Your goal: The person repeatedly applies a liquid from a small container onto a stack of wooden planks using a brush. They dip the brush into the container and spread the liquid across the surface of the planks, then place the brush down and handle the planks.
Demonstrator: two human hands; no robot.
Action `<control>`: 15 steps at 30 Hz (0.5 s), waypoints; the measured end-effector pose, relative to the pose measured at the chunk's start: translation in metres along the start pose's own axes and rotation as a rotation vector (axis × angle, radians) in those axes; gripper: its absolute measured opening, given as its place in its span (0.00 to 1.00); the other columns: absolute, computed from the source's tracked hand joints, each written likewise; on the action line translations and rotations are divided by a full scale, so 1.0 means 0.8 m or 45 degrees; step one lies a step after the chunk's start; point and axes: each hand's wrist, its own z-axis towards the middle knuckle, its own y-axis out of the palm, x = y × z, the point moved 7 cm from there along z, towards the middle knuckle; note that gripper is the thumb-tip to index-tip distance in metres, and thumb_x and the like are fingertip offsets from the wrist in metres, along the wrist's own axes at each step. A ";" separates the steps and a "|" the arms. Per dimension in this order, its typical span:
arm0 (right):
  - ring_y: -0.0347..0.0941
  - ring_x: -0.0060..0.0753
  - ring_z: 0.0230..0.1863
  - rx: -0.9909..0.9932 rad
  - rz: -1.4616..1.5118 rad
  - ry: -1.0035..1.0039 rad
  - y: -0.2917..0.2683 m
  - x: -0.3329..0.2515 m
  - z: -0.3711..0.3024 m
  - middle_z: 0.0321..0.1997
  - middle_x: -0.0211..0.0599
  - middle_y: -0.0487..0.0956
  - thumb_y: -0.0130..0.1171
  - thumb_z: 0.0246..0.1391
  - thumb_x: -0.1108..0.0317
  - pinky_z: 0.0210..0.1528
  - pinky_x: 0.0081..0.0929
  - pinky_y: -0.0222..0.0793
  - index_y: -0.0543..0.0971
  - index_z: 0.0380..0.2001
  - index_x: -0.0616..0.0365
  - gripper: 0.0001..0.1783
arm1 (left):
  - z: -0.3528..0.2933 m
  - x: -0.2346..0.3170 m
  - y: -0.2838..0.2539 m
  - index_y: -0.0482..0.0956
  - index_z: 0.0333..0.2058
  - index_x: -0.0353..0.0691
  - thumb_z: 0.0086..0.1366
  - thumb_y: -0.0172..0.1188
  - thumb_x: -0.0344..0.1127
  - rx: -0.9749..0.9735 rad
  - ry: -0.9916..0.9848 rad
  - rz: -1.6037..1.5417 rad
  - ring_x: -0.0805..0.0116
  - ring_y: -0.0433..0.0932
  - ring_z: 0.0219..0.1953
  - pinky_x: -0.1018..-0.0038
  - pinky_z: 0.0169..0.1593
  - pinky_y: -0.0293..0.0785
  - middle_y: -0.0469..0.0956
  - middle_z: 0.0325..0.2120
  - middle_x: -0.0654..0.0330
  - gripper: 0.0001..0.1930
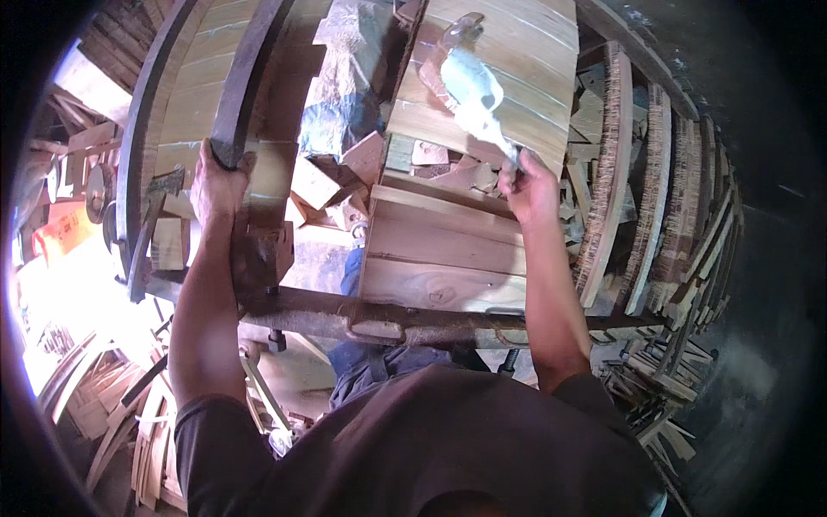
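Note:
My left hand (221, 179) is wrapped round the near end of a long dark bar (250, 82), which runs away from me beside pale planks. At right, my right hand (529, 183) is closed on the narrow tail of a glossy white object (472, 86); glare hides its exact kind. That object lies over a panel of pale joined boards (538, 52), with a brownish curved piece (461, 34) at its far end. Closer to me, a wooden board panel (444, 246) rests against a dark metal rail (431, 326), below my right wrist.
Wood offcuts (314, 183) lie between the two board stacks. Curved wooden strips with rough edges (607, 172) stand in rows at right. More scrap strips (112, 392) are heaped at lower left, near a bright patch. Bolts (276, 340) project below the rail.

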 end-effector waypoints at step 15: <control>0.72 0.21 0.25 0.011 -1.212 -0.494 0.075 0.087 -0.107 0.24 0.32 0.78 0.61 0.54 0.75 0.30 0.21 0.68 0.81 0.34 0.60 0.04 | -0.009 0.005 -0.003 0.64 0.60 0.47 0.52 0.66 0.56 -0.020 -0.015 0.006 0.44 0.76 0.51 0.54 0.54 0.72 0.77 0.50 0.45 0.39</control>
